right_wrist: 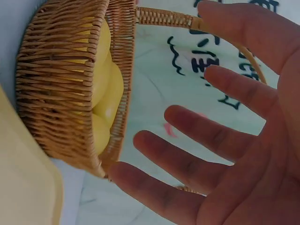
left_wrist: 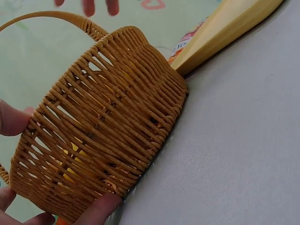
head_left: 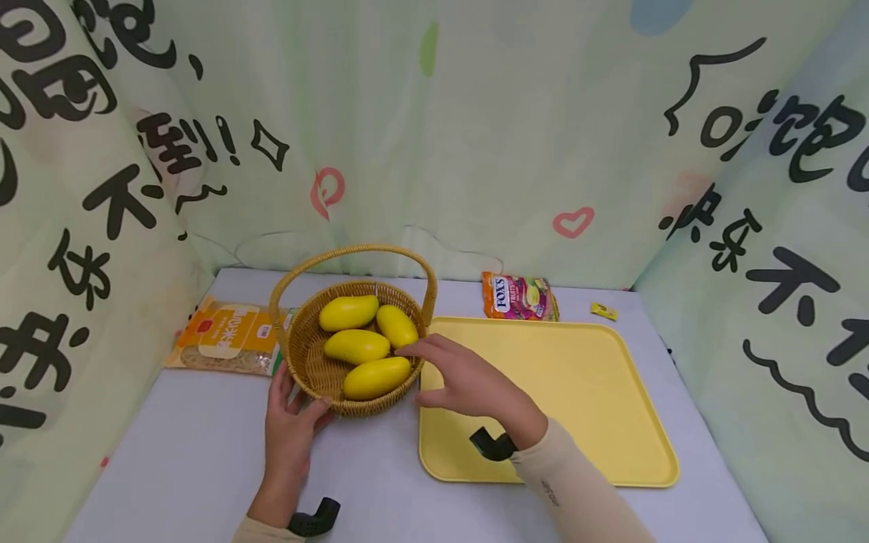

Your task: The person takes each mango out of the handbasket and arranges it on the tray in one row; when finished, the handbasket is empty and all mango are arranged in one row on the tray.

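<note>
A round wicker basket (head_left: 319,369) with a tall arched handle stands left of centre, holding several yellow mangoes (head_left: 367,378). My left hand (head_left: 288,434) grips its near left side. In the left wrist view the thumb (left_wrist: 14,119) lies at the rim and fingertips (left_wrist: 101,208) rest low against the woven wall. Over the basket's right rim hovers my right hand (head_left: 468,381). The right wrist view shows its fingers (right_wrist: 201,136) spread and straight, with nothing held, beside the mangoes (right_wrist: 110,98).
Right of the basket lies a yellow tray (head_left: 563,392), its left edge beside the wicker. An orange bag of grain (head_left: 234,335) lies behind on the left. Beyond the tray are a Fox's candy bag (head_left: 519,297) and a small yellow packet (head_left: 603,311). Printed curtains surround the white table (head_left: 204,445).
</note>
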Demonstrator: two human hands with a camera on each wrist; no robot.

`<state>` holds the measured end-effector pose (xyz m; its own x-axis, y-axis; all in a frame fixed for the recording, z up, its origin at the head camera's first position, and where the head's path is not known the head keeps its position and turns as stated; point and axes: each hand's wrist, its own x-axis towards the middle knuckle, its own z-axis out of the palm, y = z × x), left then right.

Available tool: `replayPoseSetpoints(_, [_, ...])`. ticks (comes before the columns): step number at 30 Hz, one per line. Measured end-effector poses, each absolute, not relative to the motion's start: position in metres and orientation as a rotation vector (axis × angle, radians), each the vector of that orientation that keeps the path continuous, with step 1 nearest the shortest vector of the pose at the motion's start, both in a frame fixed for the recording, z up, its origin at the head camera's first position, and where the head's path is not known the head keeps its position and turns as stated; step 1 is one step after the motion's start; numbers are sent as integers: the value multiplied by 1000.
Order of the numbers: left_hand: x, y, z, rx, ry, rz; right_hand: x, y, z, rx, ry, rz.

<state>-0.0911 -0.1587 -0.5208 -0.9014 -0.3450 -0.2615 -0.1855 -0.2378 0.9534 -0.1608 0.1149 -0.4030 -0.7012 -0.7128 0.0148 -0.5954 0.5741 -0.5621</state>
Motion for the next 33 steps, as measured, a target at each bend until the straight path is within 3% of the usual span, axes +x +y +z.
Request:
replayPoseSetpoints(15, [-91, -159, -522, 648, -1859, -2311, -210, 27, -400, -1277, 2381, -122])
replayPoseSetpoints(33, [-91, -158, -523, 662, -1844, -2318, -217, -5, -407, -1179, 2283, 157])
